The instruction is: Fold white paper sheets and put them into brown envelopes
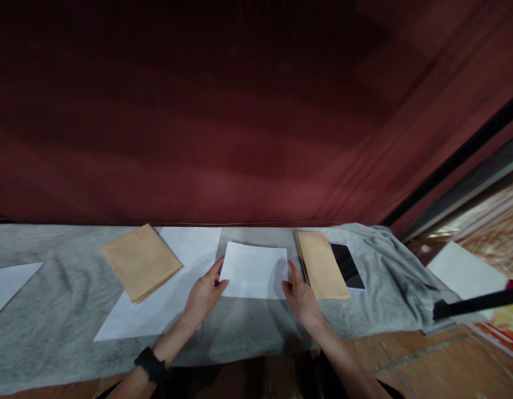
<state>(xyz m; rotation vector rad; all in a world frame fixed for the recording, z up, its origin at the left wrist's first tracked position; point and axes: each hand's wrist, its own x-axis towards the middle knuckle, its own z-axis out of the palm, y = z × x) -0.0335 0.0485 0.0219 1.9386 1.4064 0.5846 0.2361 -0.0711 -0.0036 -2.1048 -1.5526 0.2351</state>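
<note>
Between my two hands is a white sheet of paper (254,270), held level by its left and right edges above the grey cloth. My left hand (204,291) pinches the left edge, thumb on top and fingers behind; a dark watch (150,364) circles that wrist. On the opposite edge my right hand (300,293) grips the same way. Just right of it lies a stack of brown envelopes (325,266). To the left, another pile of brown envelopes (142,261) rests partly over large white paper (189,249).
A phone (348,266) with a dark screen lies beside the right envelopes. More white paper (13,285) is at the far left. The grey cloth (73,332) covers the surface, with a dark red wall (239,138) behind. A black bar (476,305) and tiled floor are at right.
</note>
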